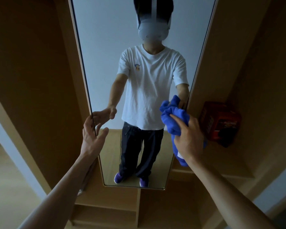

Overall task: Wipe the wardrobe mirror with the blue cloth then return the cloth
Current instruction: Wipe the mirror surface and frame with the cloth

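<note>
Right edge of mirror (pixel 106 47): blue cloth (pixel 173 116) in use.
Your right hand (pixel 188 138) grips it, bunched and bright; your left hand (pixel 91 134) is released, fingers spread.

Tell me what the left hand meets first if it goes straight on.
Most likely the mirror, near its left edge: the open left hand points at the glass, with its reflection just beyond it. Depth is unclear; it may already touch.
</note>
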